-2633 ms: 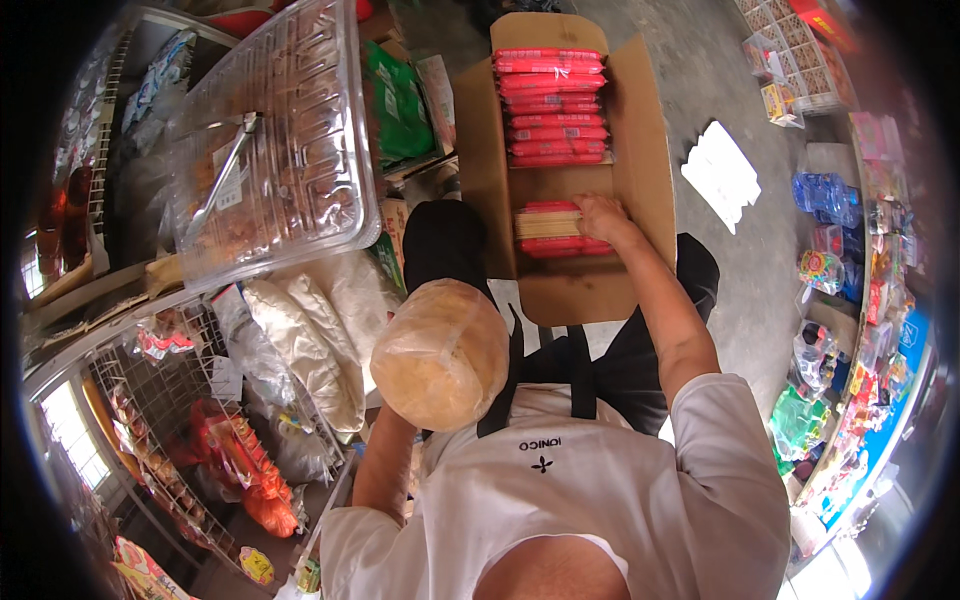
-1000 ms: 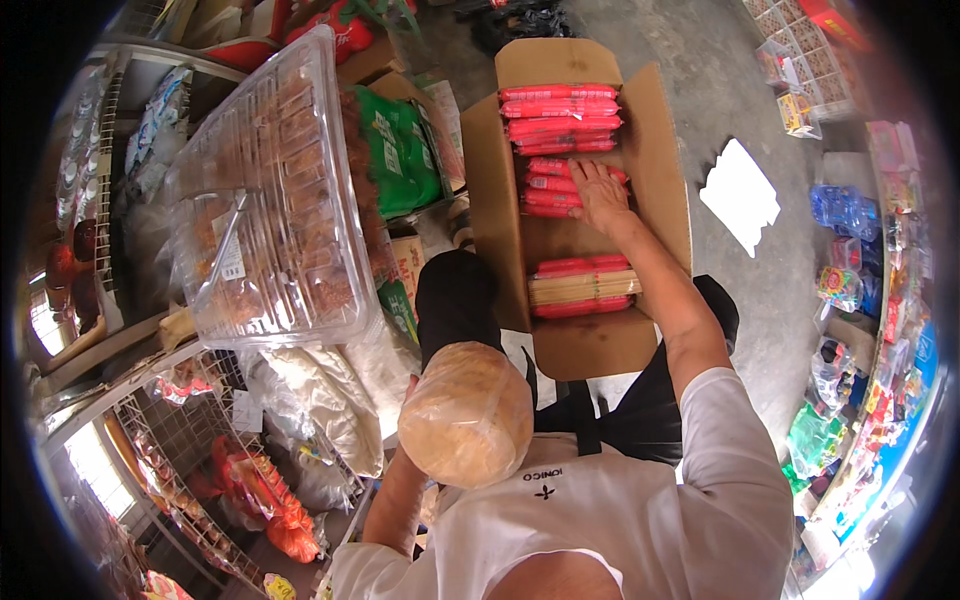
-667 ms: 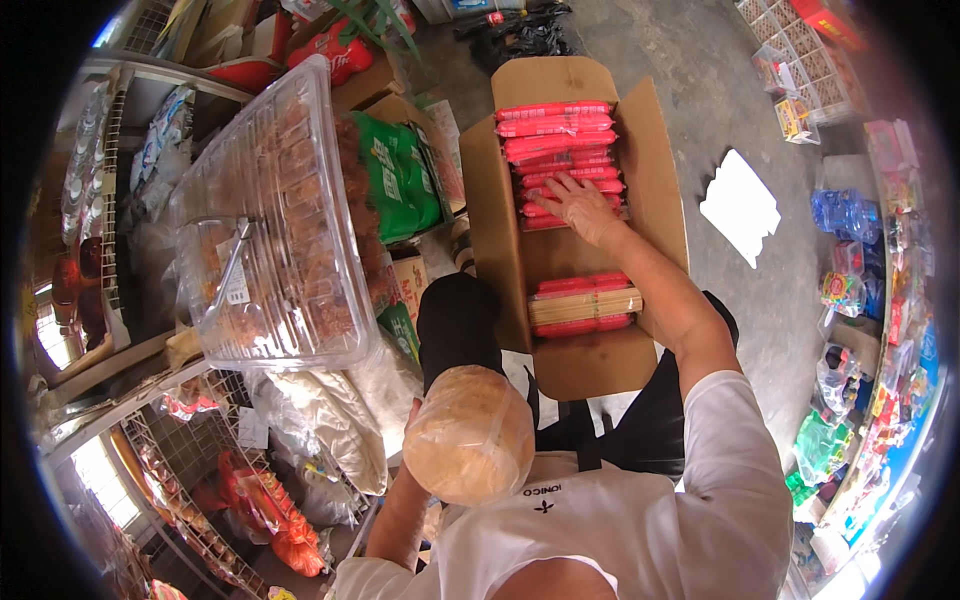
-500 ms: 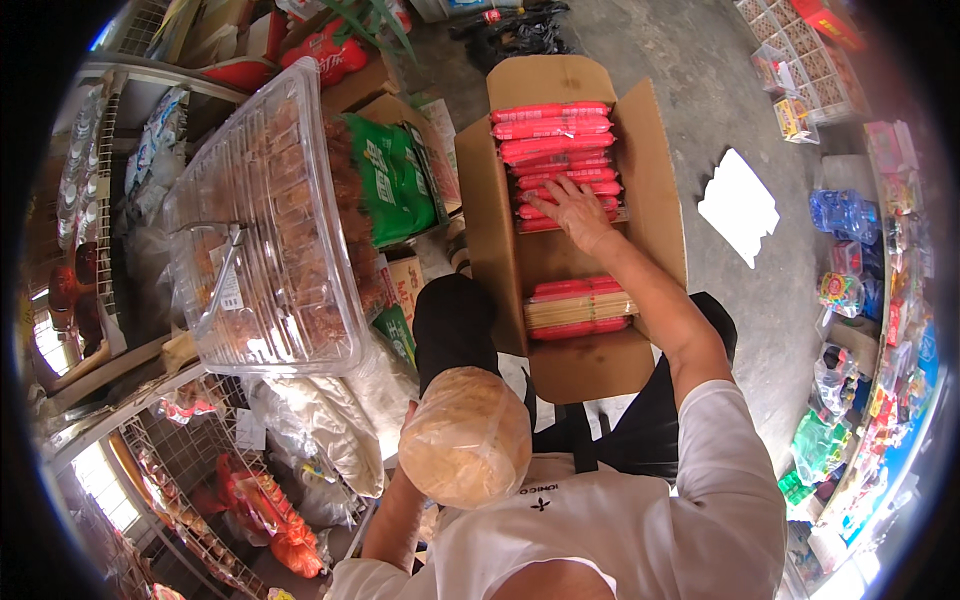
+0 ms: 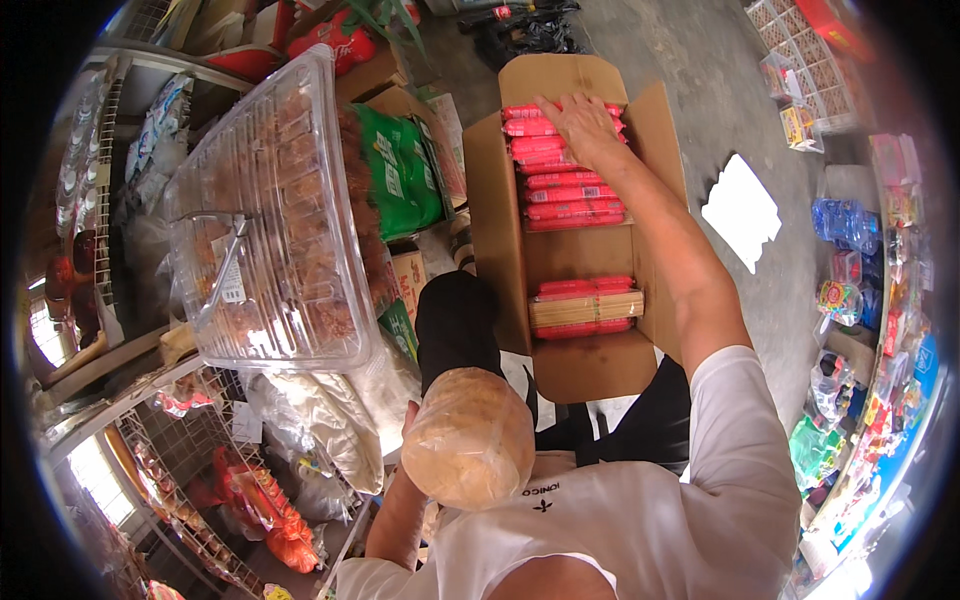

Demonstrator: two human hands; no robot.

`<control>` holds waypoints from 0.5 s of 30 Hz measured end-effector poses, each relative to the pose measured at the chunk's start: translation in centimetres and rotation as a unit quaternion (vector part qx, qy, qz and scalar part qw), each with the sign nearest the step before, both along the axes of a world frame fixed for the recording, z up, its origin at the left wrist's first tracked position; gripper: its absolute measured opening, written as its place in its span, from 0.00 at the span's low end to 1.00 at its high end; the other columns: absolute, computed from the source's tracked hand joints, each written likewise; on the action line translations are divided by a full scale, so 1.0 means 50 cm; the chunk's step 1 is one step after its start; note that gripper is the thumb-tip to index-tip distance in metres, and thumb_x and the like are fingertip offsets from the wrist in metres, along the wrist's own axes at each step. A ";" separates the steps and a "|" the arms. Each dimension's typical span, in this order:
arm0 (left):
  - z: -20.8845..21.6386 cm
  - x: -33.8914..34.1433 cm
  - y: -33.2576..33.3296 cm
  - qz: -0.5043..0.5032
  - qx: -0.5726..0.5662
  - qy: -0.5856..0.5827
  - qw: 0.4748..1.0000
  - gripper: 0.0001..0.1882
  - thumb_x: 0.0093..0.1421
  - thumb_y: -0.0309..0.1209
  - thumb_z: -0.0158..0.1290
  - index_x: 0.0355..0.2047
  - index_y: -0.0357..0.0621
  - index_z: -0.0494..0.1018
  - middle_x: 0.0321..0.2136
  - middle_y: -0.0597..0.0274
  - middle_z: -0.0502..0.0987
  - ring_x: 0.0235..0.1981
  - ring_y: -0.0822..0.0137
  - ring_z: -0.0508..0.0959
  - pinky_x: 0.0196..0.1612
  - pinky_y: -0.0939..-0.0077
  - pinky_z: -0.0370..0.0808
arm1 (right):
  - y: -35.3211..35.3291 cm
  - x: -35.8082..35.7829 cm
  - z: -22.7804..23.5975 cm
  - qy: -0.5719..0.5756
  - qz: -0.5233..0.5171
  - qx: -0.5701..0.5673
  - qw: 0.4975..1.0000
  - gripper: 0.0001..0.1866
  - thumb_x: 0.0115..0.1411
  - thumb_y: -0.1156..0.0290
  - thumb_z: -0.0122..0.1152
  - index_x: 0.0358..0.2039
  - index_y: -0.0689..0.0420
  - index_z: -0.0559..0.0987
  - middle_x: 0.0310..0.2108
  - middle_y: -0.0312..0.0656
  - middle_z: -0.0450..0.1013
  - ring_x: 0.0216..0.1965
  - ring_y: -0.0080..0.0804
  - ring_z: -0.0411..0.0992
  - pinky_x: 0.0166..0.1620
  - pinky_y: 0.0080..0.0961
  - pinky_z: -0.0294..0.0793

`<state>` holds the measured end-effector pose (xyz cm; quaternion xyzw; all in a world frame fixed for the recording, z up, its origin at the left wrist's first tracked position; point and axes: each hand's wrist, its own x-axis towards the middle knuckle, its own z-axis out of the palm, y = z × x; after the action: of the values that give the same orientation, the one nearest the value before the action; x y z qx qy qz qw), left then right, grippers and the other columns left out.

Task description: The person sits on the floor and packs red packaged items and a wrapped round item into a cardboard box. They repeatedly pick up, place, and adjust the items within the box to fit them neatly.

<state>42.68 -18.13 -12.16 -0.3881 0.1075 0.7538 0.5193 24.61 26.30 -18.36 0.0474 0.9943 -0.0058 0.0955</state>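
Note:
A tall cardboard box (image 5: pixel 492 230) with raised flaps stands between my knees. Inside its far part is a row of flat red packets (image 5: pixel 572 194), standing on edge. Over the far end of that row, my right hand (image 5: pixel 585 130) rests with its fingers stretched out on the packets; nothing shows lifted in it. A separate bundle of thin tan sticks (image 5: pixel 588 311) lies in the box's near part, with red packets against it. My left hand (image 5: pixel 411 417) is at the side of a round tan bundle in clear plastic (image 5: pixel 468 437), supporting it; most of its fingers are hidden behind.
Close on the left stands a big clear plastic bin (image 5: pixel 270 220) of brown packaged goods, beside a green bag (image 5: pixel 397 170). Wire racks (image 5: pixel 200 430) with hanging packets fill the lower left. A torn white sheet (image 5: pixel 742 212) lies on the right floor, near goods-laden shelves (image 5: pixel 900 330).
My right hand has moved away from me along the red packets, from the row's near part to its far end. My left hand and the round bundle have stayed nearly in place.

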 end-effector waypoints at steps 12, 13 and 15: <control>-0.013 -0.006 0.002 -0.010 0.011 -0.019 1.000 0.42 0.56 0.65 0.30 0.60 0.46 0.55 0.58 0.52 0.61 0.57 0.50 0.62 0.58 0.52 0.60 | -0.058 0.198 0.099 0.096 0.047 -0.101 0.989 0.42 0.36 0.68 0.69 0.55 0.56 0.62 0.43 0.43 0.65 0.46 0.41 0.60 0.48 0.37 0.60; -0.002 -0.007 0.008 0.006 0.022 -0.019 1.000 0.42 0.56 0.65 0.32 0.60 0.45 0.55 0.57 0.52 0.61 0.56 0.50 0.63 0.57 0.52 0.61 | -0.069 0.226 0.098 0.099 0.063 -0.112 0.987 0.42 0.36 0.68 0.68 0.55 0.56 0.62 0.42 0.44 0.65 0.45 0.42 0.60 0.47 0.37 0.60; 0.027 -0.015 0.024 0.033 0.048 -0.017 0.998 0.43 0.55 0.65 0.37 0.60 0.44 0.55 0.56 0.51 0.62 0.55 0.50 0.65 0.56 0.51 0.62 | -0.090 0.277 0.079 0.075 0.081 -0.132 0.985 0.41 0.37 0.67 0.67 0.55 0.57 0.63 0.41 0.45 0.65 0.45 0.43 0.60 0.48 0.39 0.60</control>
<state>41.93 -16.91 -10.81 -0.3792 0.0495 0.7682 0.5134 38.45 21.82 -14.42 -0.0474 0.9896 -0.1331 0.0264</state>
